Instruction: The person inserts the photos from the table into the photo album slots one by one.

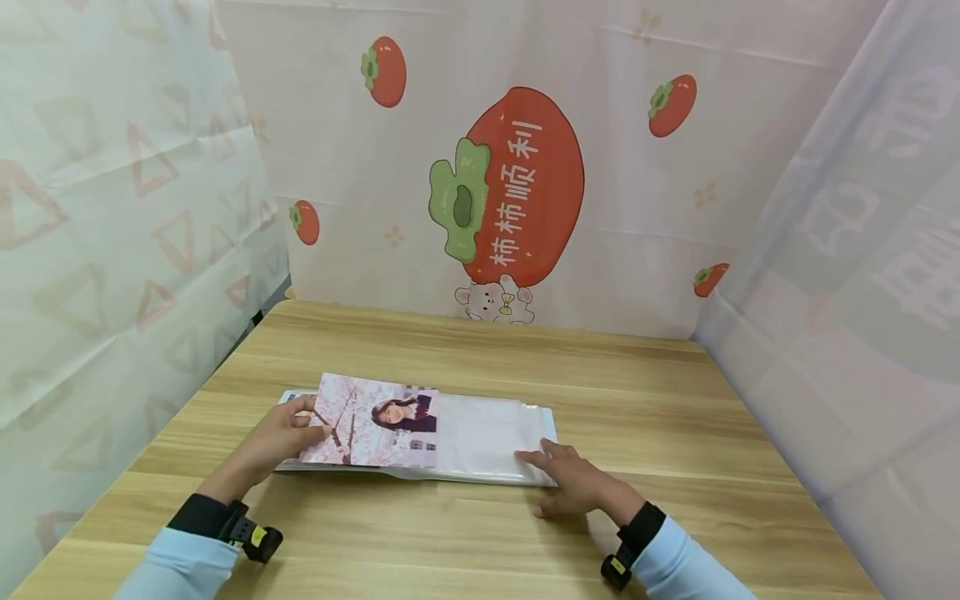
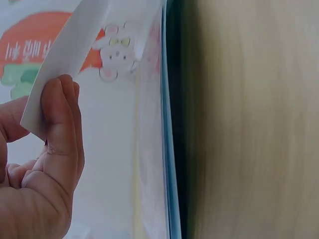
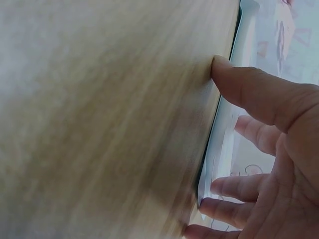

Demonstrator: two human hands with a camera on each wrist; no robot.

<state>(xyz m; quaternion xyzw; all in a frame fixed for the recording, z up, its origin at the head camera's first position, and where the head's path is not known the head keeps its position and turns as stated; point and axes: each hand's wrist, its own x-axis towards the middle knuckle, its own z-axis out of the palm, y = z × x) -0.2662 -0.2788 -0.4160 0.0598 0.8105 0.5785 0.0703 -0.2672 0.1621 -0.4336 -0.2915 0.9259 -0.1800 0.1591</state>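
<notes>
A photo [image 1: 360, 429] with pink blossoms and a person in dark clothes is pinched at its left edge by my left hand [image 1: 281, 437]. In the left wrist view the photo [image 2: 65, 59] bends between thumb and fingers, its pale side showing. Beneath it lies an open photo album [image 1: 487, 437] with clear sleeves, and the photo's right edge meets the right-hand page. My right hand [image 1: 577, 483] rests its spread fingers on the album's right end. In the right wrist view the thumb [image 3: 239, 82] is beside the album's near edge [image 3: 219, 124].
The wooden table [image 1: 480, 542] extends around the album. A white cloth [image 1: 637, 208] printed with persimmons hangs behind it, with more cloth at both sides. Each wrist wears a black strap with a small camera [image 1: 258, 537].
</notes>
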